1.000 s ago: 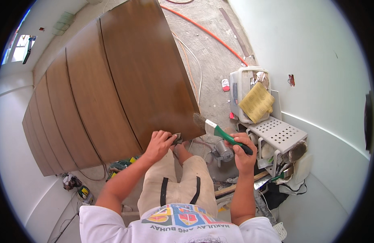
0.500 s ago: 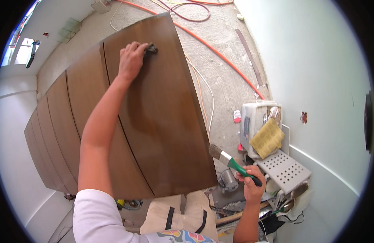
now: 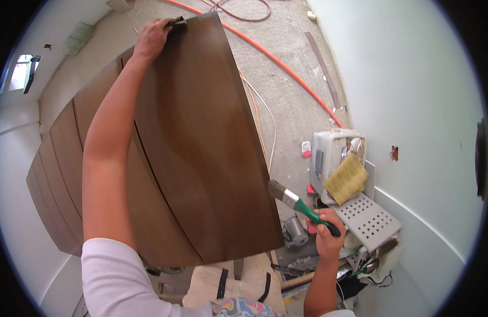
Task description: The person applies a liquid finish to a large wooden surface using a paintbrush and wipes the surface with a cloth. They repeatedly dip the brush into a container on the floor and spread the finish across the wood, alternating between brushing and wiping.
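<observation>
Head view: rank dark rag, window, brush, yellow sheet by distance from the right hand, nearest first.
1. Brush: in the right hand, bristles pointing up-left.
2. Yellow sheet: just above that hand in view, on the white bin.
3. Dark rag: upper left, in the left hand.
4. Window: far left, beyond the brown panel.

Panel (image 3: 201,132) left of brush (image 3: 302,207) | rag (image 3: 178,21) at panel's far edge | sheet (image 3: 346,179) on bin (image 3: 320,150) | stool (image 3: 368,221) before bin
</observation>
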The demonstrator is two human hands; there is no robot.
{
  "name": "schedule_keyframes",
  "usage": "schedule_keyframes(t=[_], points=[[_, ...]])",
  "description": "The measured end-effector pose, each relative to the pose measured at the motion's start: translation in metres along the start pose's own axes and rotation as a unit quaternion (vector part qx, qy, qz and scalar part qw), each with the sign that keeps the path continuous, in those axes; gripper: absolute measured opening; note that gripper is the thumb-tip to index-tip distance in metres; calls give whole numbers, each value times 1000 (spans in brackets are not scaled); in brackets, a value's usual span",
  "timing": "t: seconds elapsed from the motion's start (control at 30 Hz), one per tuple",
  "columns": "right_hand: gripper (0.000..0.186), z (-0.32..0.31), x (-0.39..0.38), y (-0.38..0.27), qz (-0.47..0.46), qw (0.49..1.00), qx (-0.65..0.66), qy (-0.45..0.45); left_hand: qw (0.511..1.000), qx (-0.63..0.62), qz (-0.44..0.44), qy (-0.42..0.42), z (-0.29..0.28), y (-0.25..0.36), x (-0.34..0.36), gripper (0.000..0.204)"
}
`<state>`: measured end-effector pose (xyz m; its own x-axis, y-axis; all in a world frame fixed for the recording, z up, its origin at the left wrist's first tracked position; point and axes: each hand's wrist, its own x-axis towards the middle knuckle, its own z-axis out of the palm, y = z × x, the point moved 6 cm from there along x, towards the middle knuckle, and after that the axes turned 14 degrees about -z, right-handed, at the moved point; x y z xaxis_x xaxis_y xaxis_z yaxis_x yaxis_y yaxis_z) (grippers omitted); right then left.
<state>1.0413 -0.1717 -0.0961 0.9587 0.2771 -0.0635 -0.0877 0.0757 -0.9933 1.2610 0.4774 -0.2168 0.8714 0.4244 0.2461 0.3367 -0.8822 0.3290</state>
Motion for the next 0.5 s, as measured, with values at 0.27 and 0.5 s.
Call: schedule_keyframes(t=[0.27,0.5], points=[[26,-32,-49,-15,-32,998,49,8,996,-54,53,-43,-56,129,-235,29],[25,-83,-136,-46,-41,996,74,11,977,-106,16,-183,-110,279,-526,32]])
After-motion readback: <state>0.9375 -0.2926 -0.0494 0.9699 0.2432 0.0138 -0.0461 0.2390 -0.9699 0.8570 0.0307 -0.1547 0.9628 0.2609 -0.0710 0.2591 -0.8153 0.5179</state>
